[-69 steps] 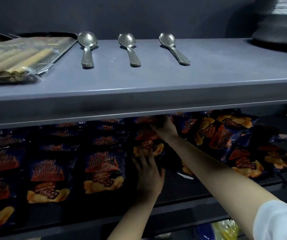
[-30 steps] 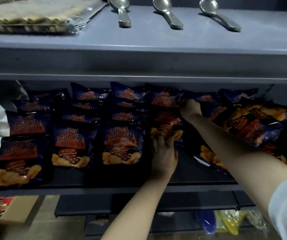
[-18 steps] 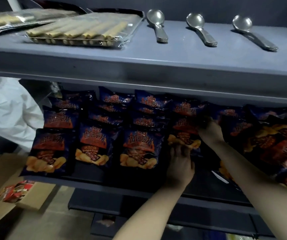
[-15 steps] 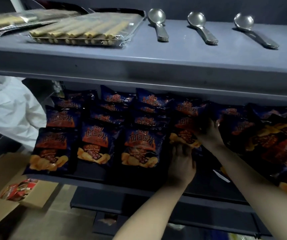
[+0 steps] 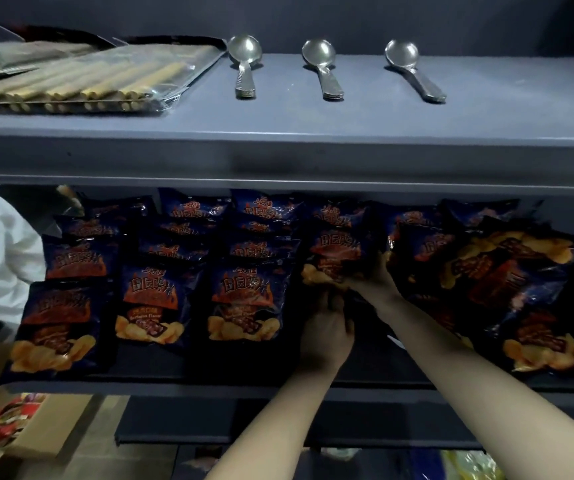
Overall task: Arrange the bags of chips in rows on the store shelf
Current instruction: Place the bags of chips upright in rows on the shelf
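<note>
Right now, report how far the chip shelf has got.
Done: three overlapped rows of bags at left. In hand: left hand and right hand grip a bag fronting a fourth row. Left: the jumbled pile at right.

Counted three silver metal spoons [image 5: 323, 69], two clear-wrapped wafer-stick packs [image 5: 81, 84] upper left, one brown cardboard box [image 5: 19, 427]; dark-blue chip bags [image 5: 240, 299] overlapped, uncountable.

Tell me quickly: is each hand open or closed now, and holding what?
Left hand: closed, grips the bag at its bottom.
Right hand: closed, grips the same bag.
</note>
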### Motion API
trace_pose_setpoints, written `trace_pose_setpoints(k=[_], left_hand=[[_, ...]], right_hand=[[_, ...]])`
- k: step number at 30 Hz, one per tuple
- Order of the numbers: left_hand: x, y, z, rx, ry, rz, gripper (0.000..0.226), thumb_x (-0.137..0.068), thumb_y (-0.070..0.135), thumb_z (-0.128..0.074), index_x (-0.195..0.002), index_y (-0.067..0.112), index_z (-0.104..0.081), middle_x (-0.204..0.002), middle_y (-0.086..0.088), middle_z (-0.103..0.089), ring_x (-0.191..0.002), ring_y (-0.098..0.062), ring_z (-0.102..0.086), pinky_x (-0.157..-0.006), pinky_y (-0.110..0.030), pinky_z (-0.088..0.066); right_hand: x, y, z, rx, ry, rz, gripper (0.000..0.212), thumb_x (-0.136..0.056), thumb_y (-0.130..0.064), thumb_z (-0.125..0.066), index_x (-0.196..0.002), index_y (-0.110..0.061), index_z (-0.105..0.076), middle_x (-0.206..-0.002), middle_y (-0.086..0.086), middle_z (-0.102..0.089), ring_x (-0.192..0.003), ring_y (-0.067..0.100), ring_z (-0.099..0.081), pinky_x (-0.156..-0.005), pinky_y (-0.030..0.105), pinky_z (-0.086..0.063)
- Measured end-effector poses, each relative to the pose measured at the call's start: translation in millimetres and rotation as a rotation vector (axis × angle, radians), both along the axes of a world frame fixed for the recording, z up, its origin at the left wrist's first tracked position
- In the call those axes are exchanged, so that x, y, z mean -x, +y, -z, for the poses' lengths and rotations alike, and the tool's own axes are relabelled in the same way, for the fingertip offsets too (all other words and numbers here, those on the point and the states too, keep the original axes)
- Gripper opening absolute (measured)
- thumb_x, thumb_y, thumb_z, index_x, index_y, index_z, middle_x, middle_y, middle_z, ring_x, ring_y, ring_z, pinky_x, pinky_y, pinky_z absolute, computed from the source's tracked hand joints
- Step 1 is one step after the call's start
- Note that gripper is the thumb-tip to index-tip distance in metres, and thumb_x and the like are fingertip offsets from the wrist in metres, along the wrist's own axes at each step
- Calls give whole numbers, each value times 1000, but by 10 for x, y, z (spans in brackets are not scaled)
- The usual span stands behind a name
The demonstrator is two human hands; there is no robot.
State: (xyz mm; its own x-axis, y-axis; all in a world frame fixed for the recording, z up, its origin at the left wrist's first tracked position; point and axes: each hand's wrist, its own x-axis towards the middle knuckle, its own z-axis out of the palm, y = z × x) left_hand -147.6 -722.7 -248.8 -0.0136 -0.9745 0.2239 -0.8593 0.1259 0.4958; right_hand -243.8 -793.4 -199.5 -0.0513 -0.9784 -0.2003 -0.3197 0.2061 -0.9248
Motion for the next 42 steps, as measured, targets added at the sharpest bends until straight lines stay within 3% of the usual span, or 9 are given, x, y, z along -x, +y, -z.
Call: trace_pose_setpoints(k=[3,5,12,14,16,22,28,34,42], left_hand=[[5,13,-9,-16,-18,-10,37,-91,20,-46,-126,8,-46,-140,-13,-38,-118,-30,-49,-93,-38,-46],[5,20,-23,17,-26,-17,34,-89,20,-48,-122,9,-49,-137,-13,-41,-120,-30,-47,-99,-39,-41],[13,24,3,106,-25,-69,48,-73,18,-69,-115,13,-48,-131,-15,-47,-115,-33,-51,-93,-42,-47],[14,12,5,126,-9,-85,53,-69,17,-72,-115,13,-44,-130,-16,-46,-115,-35,-50,-92,-45,-49],[11,-5,19,123,-10,-92,59,-72,18,-69,-124,11,-42,-139,-17,-37,-127,-38,-40,-101,-48,-42],[28,-76,28,-51,-41,-77,75,-89,32,-52,-150,15,-12,-157,-14,0,-143,-37,-3,-114,-52,-11],[35,-119,51,-93,-99,-52,71,-93,41,-43,-150,14,-9,-157,-15,6,-144,-34,-2,-113,-53,-6],[27,-114,40,-141,-129,-41,72,-95,43,-37,-150,14,-2,-156,-14,14,-145,-31,2,-114,-51,-3],[27,-104,32,-118,-114,-67,73,-93,43,-41,-150,17,-3,-157,-13,12,-144,-32,-5,-115,-48,-7]], right_hand=[[-13,-7,-73,-42,-110,53,44,-68,-10,-77,-107,-14,-57,-113,14,-64,-101,26,-61,-93,43,-50],[-15,1,-116,-61,-106,45,27,-71,0,-73,-84,-17,-56,-105,16,-65,-96,28,-62,-92,44,-51],[90,-120,-194,-55,-88,-100,34,-70,7,-72,-90,-16,-58,-100,11,-66,-97,25,-61,-91,40,-50],[123,-179,-219,-93,-30,-149,24,-74,3,-72,-87,-13,-59,-89,7,-63,-87,20,-59,-79,32,-50],[127,-214,-249,-142,42,-139,17,-79,-7,-71,-89,-8,-58,-83,4,-58,-81,16,-55,-67,24,-46],[40,-320,-215,-132,192,-69,23,-85,-8,-62,-107,0,-57,-88,7,-57,-93,22,-55,-84,38,-49],[-25,-300,-155,21,279,-31,30,-91,-10,-47,-121,-6,-50,-95,5,-55,-98,24,-54,-83,32,-44],[12,-279,-105,-3,374,-14,29,-88,-19,-57,-114,-9,-50,-103,14,-56,-95,28,-55,-76,31,-43],[153,-47,-388,77,5,-76,54,-77,-11,-70,-126,-17,-47,-119,2,-59,-110,22,-56,-99,41,-46]])
